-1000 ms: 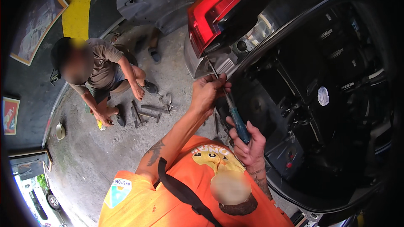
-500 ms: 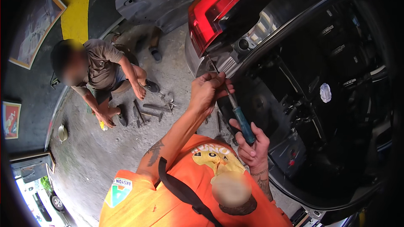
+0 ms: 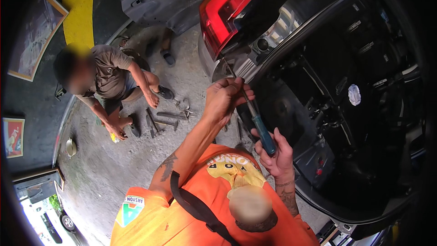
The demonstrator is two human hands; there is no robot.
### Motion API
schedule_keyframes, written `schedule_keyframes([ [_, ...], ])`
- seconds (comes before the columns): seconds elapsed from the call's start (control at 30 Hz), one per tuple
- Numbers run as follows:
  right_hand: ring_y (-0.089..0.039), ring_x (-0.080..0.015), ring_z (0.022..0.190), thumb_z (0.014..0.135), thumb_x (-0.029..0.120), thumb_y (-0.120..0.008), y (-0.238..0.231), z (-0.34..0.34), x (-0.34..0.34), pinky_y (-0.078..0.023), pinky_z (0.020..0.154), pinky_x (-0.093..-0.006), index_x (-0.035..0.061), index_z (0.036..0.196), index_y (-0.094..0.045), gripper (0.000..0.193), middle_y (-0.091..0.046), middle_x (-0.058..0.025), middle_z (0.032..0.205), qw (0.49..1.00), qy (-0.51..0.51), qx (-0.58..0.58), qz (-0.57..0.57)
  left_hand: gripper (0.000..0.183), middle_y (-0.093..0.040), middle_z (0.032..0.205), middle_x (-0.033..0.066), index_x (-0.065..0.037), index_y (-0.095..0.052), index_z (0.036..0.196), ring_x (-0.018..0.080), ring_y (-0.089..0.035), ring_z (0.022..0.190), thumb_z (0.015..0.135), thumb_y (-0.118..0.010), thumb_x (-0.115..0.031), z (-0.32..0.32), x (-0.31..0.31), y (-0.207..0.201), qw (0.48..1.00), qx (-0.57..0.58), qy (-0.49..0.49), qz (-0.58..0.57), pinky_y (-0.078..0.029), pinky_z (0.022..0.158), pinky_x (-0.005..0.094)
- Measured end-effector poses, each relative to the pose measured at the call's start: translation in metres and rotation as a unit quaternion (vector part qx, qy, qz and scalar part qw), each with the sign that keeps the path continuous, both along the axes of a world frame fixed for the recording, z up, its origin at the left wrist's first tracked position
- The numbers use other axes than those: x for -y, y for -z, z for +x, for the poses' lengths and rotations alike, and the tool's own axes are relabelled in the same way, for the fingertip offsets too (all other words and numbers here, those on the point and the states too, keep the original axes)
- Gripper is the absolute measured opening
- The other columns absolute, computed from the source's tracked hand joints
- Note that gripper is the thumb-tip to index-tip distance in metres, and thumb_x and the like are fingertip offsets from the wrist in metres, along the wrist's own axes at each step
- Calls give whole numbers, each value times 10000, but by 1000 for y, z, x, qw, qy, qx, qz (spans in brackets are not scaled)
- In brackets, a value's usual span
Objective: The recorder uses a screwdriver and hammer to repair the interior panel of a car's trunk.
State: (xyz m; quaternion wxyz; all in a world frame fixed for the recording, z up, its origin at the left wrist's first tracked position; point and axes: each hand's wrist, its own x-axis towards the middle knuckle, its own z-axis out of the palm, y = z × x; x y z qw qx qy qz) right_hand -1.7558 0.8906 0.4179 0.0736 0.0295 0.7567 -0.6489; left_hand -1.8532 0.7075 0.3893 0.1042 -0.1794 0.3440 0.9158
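A long screwdriver (image 3: 263, 133) with a blue-green handle slants up to the left; its tip is near the lower corner of the red tail light (image 3: 217, 20) of a dark car. My left hand (image 3: 222, 99) pinches the screwdriver's shaft partway along. My right hand (image 3: 278, 155) is around the end of the handle, fingers loosely curled and thumb along its side. Just above my left hand, a metal body panel (image 3: 248, 67) shows beneath the lamp. What exactly the tip touches is too small to make out.
The open rear of the car (image 3: 364, 123) fills the right, its interior stripped. A co-worker (image 3: 109, 73) squats at left on the concrete floor (image 3: 123, 168). Hammers (image 3: 167, 124) and other hand tools lie by the co-worker's feet. A loose grey door (image 3: 159, 4) stands behind.
Both hands and the screwdriver keep nearly the same pose. The right hand has shifted slightly on the handle, and the whole view has moved a little.
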Motion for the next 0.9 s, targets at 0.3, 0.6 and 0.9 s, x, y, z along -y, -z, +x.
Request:
schedule_keyframes([
  [0.3, -659, -349, 806, 773, -21, -698, 7, -3, 11, -522, 663, -406, 19, 1055, -604, 300, -634, -175, 944, 888, 48, -296, 350, 205, -662, 972, 160, 37, -567, 1048, 268, -695, 880, 979, -619, -149, 3, -3, -6, 1000, 13, -6, 1, -608, 812, 384],
  [0.6, -379, -19, 430, 1035, 256, -498, -10, -12, -9, -254, 395, -174, -5, 997, -650, 304, -604, -26, 699, 955, -16, 241, -173, 213, -677, 985, 165, 47, -572, 1083, 271, -703, 866, 979, -612, -135, 5, 2, -8, 999, -15, 2, 39, -610, 817, 375],
  [0.9, -543, -100, 532, 895, 165, -693, -5, -12, 7, -417, 496, -264, -4, 965, -631, 193, -615, -58, 740, 917, 42, -256, 304, 127, -649, 958, 122, 15, -582, 988, 212, -668, 809, 911, -670, -38, -3, 3, -4, 999, 26, -22, -23, -637, 768, 408],
])
